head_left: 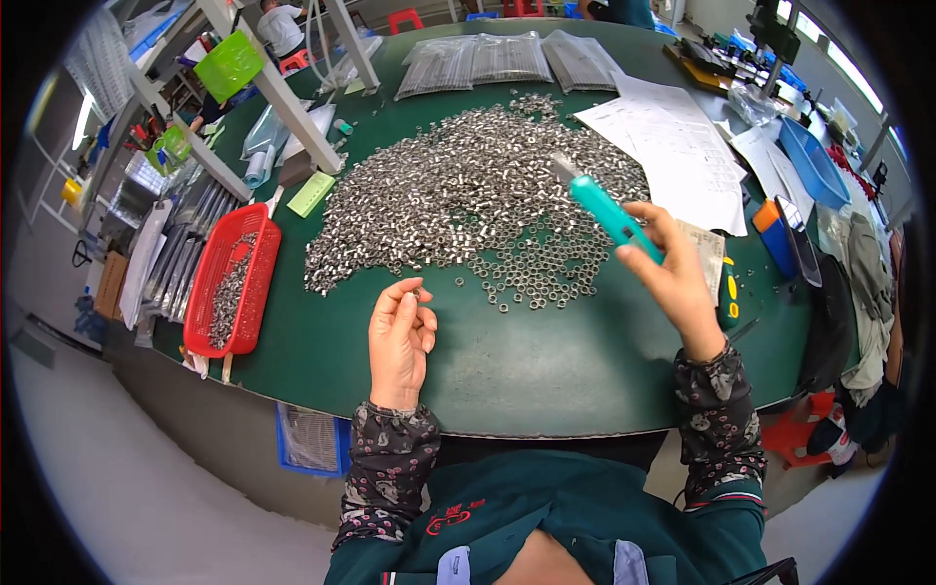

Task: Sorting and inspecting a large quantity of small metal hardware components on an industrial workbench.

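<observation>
A green table carries a wide heap of metal rings (a red basket sits at its left edge). The right hand grips a teal tool above the heap; the left hand pinches one small ring near the heap's edge.

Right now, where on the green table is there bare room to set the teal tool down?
Bare green table lies along the near edge, between the left hand and the right hand holding the teal-handled tool. A smaller patch sits between the red plastic basket and the left hand. Crowded: the heap of small silver metal rings and white paper sheets.
</observation>
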`<state>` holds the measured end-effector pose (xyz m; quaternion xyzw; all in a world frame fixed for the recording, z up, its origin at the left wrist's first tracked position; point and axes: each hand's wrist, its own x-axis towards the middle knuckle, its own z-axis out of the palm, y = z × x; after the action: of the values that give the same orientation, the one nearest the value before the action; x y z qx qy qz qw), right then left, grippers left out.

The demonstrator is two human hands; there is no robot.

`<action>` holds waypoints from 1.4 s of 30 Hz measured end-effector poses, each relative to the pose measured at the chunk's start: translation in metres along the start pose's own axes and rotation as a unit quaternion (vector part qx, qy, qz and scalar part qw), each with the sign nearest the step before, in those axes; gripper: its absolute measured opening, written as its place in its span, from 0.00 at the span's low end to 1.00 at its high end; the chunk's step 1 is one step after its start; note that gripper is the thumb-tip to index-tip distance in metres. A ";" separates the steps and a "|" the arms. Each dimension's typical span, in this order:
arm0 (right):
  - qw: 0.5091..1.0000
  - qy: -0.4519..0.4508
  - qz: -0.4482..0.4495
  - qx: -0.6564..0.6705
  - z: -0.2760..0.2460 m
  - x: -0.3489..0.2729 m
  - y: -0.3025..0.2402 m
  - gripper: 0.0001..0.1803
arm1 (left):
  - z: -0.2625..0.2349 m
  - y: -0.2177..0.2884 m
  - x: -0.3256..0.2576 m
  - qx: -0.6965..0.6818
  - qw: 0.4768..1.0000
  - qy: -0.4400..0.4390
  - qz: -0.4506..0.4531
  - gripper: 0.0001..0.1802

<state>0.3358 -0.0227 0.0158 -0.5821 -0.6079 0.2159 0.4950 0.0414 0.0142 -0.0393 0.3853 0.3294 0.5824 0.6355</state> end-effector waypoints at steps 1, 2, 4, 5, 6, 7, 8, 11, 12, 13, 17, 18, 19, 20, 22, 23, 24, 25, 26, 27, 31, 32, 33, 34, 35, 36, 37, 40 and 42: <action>0.999 -0.041 -0.003 0.014 0.014 0.002 -0.011 0.21 | -0.003 0.004 -0.005 -0.004 1.000 0.016 0.013 0.10; 0.997 -0.079 -0.005 0.026 0.026 0.002 -0.021 0.20 | -0.006 0.007 -0.009 -0.007 0.999 0.030 0.025 0.10; 0.985 -0.159 -0.041 0.055 0.054 0.002 -0.029 0.18 | -0.015 0.012 -0.017 -0.004 0.997 0.064 0.047 0.09; 0.980 -0.189 -0.012 0.063 0.065 0.000 -0.035 0.16 | -0.024 0.013 -0.020 -0.003 0.995 0.078 0.056 0.09; 0.978 -0.195 -0.023 0.077 0.076 -0.002 -0.033 0.17 | -0.032 0.014 -0.022 -0.003 0.994 0.091 0.066 0.08; 0.973 -0.202 0.010 0.112 0.086 -0.004 -0.029 0.17 | -0.038 0.016 -0.025 0.003 0.992 0.101 0.072 0.08; 0.966 -0.209 0.045 0.145 0.094 -0.007 -0.026 0.18 | -0.044 0.017 -0.027 -0.016 0.992 0.093 0.080 0.08; 0.966 -0.231 0.051 0.107 0.101 -0.016 -0.023 0.15 | -0.051 0.019 -0.032 -0.043 0.990 0.086 0.102 0.07; 0.964 -0.236 0.047 0.110 0.101 -0.016 -0.025 0.15 | -0.051 0.017 -0.032 -0.055 0.989 0.079 0.110 0.07; 0.962 -0.262 0.051 0.058 0.097 -0.016 -0.031 0.15 | -0.053 0.016 -0.033 -0.069 0.989 0.072 0.106 0.06; 0.952 -0.303 -0.003 -0.029 0.103 -0.021 -0.034 0.16 | -0.057 0.007 -0.033 -0.091 0.991 0.038 0.086 0.07; 0.946 -0.318 -0.028 -0.052 0.105 -0.021 -0.035 0.16 | -0.056 0.007 -0.032 -0.091 0.991 0.038 0.091 0.07; 0.943 -0.322 -0.064 -0.050 0.108 -0.022 -0.036 0.18 | -0.055 0.008 -0.031 -0.089 0.992 0.035 0.083 0.07; 0.943 -0.321 -0.068 -0.050 0.111 -0.024 -0.037 0.18 | -0.055 0.009 -0.030 -0.087 0.993 0.031 0.075 0.08; 0.942 -0.321 -0.097 -0.014 0.116 -0.026 -0.041 0.19 | -0.056 0.008 -0.033 -0.093 0.992 0.029 0.079 0.08; 0.937 -0.342 -0.075 -0.015 0.116 -0.025 -0.045 0.20 | -0.056 0.008 -0.034 -0.091 0.993 0.041 0.066 0.09; 0.937 -0.340 -0.078 -0.015 0.116 -0.024 -0.043 0.20 | -0.056 0.008 -0.034 -0.089 0.993 0.053 0.054 0.10; 0.937 -0.340 -0.078 -0.012 0.118 -0.025 -0.037 0.19 | -0.056 0.007 -0.034 -0.087 0.993 0.046 0.058 0.09; 0.938 -0.339 -0.077 -0.009 0.118 -0.025 -0.032 0.19 | -0.056 0.008 -0.034 -0.086 0.993 0.047 0.059 0.09; 0.937 -0.340 -0.078 -0.008 0.117 -0.025 -0.030 0.19 | -0.054 0.008 -0.034 -0.080 0.994 0.042 0.059 0.09; 0.932 -0.358 -0.052 0.010 0.113 -0.026 -0.030 0.18 | -0.054 0.008 -0.034 -0.067 0.996 0.020 0.060 0.08; 0.929 -0.366 -0.049 0.004 0.112 -0.026 -0.030 0.18 | -0.054 0.008 -0.034 -0.066 0.996 0.021 0.060 0.08; 0.929 -0.366 -0.048 0.005 0.113 -0.027 -0.029 0.18 | -0.053 0.008 -0.035 -0.063 0.996 0.022 0.056 0.08; 0.929 -0.365 -0.056 0.007 0.114 -0.027 -0.029 0.18 | -0.053 0.008 -0.035 -0.060 0.997 0.022 0.053 0.08; 0.929 -0.363 -0.063 0.009 0.114 -0.027 -0.028 0.18 | -0.053 0.007 -0.035 -0.060 0.997 0.021 0.053 0.08; 0.930 -0.363 -0.063 0.009 0.114 -0.027 -0.029 0.18 | -0.054 0.006 -0.035 -0.062 0.997 0.019 0.050 0.07; 0.929 -0.364 -0.059 0.009 0.114 -0.027 -0.029 0.18 | -0.055 0.005 -0.034 -0.064 0.997 0.016 0.048 0.07; 0.929 -0.366 -0.059 0.010 0.115 -0.026 -0.026 0.19 | -0.057 0.004 -0.035 -0.065 0.997 0.005 0.047 0.07; 0.929 -0.365 -0.060 0.009 0.117 -0.027 -0.021 0.18 | -0.055 0.004 -0.035 -0.066 0.997 0.009 0.044 0.07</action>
<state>0.2212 -0.0155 -0.0243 -0.4208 -0.7785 0.3887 0.2567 -0.0120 -0.0143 -0.0637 0.3519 0.2785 0.6337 0.6301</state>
